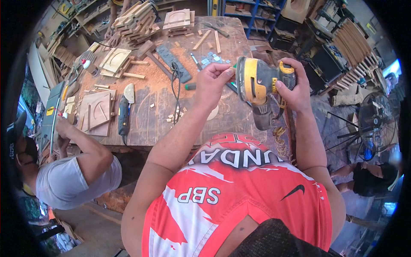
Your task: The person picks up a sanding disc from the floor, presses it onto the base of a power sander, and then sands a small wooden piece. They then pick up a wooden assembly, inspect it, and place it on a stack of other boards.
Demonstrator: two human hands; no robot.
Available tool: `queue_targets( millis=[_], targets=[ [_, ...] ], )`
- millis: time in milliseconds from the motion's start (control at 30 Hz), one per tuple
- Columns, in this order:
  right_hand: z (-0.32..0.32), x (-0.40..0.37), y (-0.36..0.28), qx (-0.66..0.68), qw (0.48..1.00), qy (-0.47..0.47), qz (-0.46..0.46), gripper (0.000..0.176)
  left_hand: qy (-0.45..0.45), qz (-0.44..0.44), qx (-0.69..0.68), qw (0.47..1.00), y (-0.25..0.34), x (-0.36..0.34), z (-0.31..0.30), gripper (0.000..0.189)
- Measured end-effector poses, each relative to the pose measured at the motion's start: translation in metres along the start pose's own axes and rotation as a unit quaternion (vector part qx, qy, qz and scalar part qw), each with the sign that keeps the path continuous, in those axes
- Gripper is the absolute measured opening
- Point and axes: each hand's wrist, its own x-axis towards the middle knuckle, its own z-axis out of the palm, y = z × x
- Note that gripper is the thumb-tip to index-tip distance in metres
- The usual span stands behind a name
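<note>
A yellow and black sander (257,81) is held up above the near right part of the wooden workbench (150,128), tipped so that its round pad faces left. My right hand (295,88) is wrapped round its rear end. At the pad's left edge my left hand (214,81) has thumb and forefinger pinched together by a small green bit; what exactly it grips is too small to tell. A dark dust canister (262,118) hangs under the sander. Small grey-blue pieces (211,58) lie just beyond my left hand.
Wooden panels (97,112), a dark power tool (123,115), a cable (176,92) and sawdust lie on the bench. A co-worker (81,175) works at the left; another's hands show at the far left. A standing fan (376,120) is at the right.
</note>
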Motion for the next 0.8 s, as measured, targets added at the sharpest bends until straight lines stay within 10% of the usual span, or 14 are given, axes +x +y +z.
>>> queue_targets(
  millis=[800],
  targets=[
    [0.005, 0.001, 0.007, -0.011, 1.000, 0.013, 0.009, 0.051, -0.001, 0.008, 0.017, 1.000, -0.001, 0.005, -0.003, 0.016]
  ],
)
